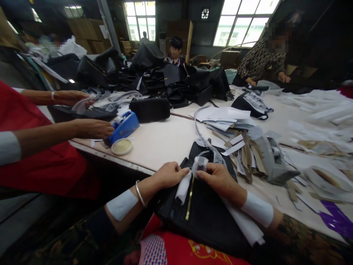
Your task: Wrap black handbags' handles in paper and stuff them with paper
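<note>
At far left, a co-worker in a red apron point(55, 162) has one hand at a blue tape dispenser point(124, 126); a round dish point(121, 146) stands just beside it on the worktop point(149, 147). Black bags point(149, 60) are heaped behind. Centre: the wearer's left hand point(169, 175) has its fingers curled and its thumb at the upper end of a white wrap point(183, 187); whether it grips this cannot be determined. The black bag point(208, 211) under work lies tilted between the wearer and the worktop edge, gold zip facing up. The right hand point(222, 180) pinches clear film point(200, 163) above the zip. Right: paper strips point(248, 154), a grey tape dispenser point(277, 162) and purple material point(336, 219) lie on the worktop.
</note>
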A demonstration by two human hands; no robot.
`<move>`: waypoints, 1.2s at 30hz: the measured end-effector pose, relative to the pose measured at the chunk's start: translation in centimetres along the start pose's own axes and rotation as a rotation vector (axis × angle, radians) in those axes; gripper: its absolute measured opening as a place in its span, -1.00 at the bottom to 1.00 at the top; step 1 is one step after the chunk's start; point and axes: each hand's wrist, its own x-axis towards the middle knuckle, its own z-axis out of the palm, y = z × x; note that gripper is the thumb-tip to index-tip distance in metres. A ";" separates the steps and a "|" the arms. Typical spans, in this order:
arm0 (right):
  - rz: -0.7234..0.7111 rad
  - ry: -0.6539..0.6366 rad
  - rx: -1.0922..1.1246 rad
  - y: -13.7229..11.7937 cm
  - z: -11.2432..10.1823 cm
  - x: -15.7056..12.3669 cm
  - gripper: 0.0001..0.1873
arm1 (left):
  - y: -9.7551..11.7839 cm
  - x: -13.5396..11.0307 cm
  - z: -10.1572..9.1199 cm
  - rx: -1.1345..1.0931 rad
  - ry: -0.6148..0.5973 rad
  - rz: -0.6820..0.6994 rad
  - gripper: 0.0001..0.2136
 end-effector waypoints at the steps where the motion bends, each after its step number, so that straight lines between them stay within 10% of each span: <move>1: 0.006 0.000 -0.006 -0.1 0.0 0.0 -0.76 | 0.0 -0.4 -0.1 0.027 -0.023 -0.015 -0.51; 10: 0.124 -0.048 0.334 -0.9 -0.9 -0.5 -0.66 | 1.5 -1.8 -0.8 0.048 -0.204 0.060 -0.65; 19: 0.429 -0.159 0.687 -3.7 -1.8 -0.8 -0.57 | 2.1 -5.9 -2.1 -0.851 -0.162 0.039 -0.62; 36: 0.168 -0.295 0.441 -3.0 1.8 -4.5 -0.80 | 3.3 -7.7 0.5 -0.362 -0.078 0.036 -0.77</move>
